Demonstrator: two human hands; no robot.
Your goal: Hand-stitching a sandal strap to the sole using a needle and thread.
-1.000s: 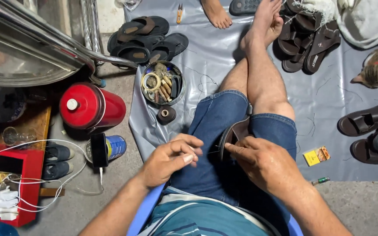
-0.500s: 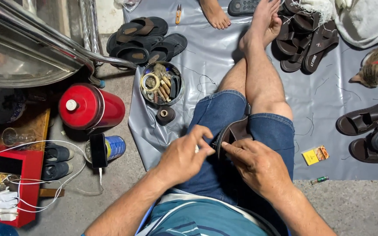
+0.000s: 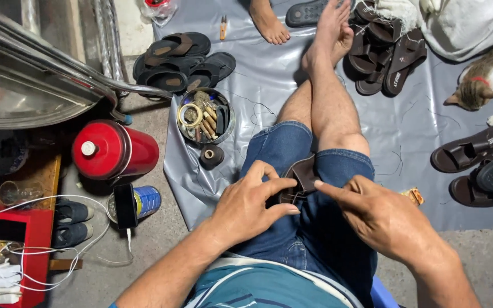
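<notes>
A dark brown leather sandal strap piece [image 3: 302, 175] rests on my lap, over my blue denim shorts. My left hand [image 3: 250, 202] grips its left side with fingers curled over the edge. My right hand [image 3: 375, 214] pinches its right edge between thumb and forefinger. Both hands hold the same piece between my thighs. My crossed bare legs stretch away over a grey plastic sheet [image 3: 269, 74].
A round metal bowl of tools and rings [image 3: 205, 116] and a dark thread spool [image 3: 210, 155] sit left of my knee. A red flask [image 3: 113, 150], a phone on a blue can [image 3: 129, 203], piles of sandals [image 3: 184, 61], a cat [image 3: 489, 77] and another person's foot [image 3: 267, 21] surround me.
My left hand has moved right from my thigh onto the leather piece and closed over it. My right hand has stayed on the piece.
</notes>
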